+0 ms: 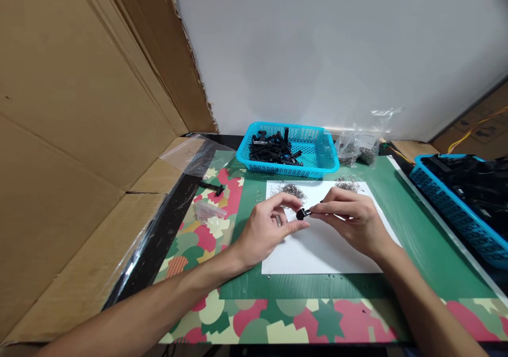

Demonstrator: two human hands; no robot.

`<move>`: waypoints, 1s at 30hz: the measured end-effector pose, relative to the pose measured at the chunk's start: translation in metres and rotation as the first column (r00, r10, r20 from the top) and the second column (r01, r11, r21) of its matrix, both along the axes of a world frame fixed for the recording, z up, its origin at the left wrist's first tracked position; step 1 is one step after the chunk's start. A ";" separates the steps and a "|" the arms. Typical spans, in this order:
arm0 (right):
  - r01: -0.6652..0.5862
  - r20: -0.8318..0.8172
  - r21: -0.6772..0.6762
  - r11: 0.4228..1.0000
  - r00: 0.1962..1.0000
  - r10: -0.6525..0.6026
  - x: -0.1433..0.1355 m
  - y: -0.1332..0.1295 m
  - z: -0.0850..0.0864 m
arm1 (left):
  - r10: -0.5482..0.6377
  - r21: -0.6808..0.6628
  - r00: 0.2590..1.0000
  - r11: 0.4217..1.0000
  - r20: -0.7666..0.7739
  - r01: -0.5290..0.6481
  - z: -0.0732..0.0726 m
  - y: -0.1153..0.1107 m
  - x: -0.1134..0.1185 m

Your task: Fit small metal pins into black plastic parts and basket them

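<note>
My left hand [266, 226] and right hand [357, 218] both pinch one small black part [302, 214], held over the white paper [317, 259]. Beyond it, a blue basket [288, 171] holds more black pieces [273, 150].

From afar I get moderate, diffuse light: soft shadow greys the white paper [317, 264] below my right hand [355, 220], glare streaks the clear plastic [132, 264] at left, and wide-angle distortion stretches the edges.
</note>
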State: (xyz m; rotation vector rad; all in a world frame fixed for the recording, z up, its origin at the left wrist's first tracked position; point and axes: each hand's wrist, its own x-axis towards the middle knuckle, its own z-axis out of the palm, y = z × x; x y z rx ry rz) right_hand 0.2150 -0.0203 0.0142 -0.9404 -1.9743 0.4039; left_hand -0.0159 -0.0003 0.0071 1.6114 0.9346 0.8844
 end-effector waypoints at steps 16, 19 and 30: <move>0.124 0.118 -0.466 0.876 0.990 -0.078 0.019 0.015 -0.007 | 0.152 0.026 0.984 0.988 0.089 -0.155 -0.002 -0.002 -0.003; 0.134 0.158 -0.466 0.875 0.985 -0.066 0.011 0.015 -0.012 | 0.160 0.011 0.980 0.987 0.119 -0.163 -0.004 -0.001 -0.003; 0.153 0.266 -0.481 0.863 0.964 -0.023 0.005 0.011 -0.010 | 0.123 -0.002 0.981 0.992 0.148 -0.124 -0.006 -0.002 -0.002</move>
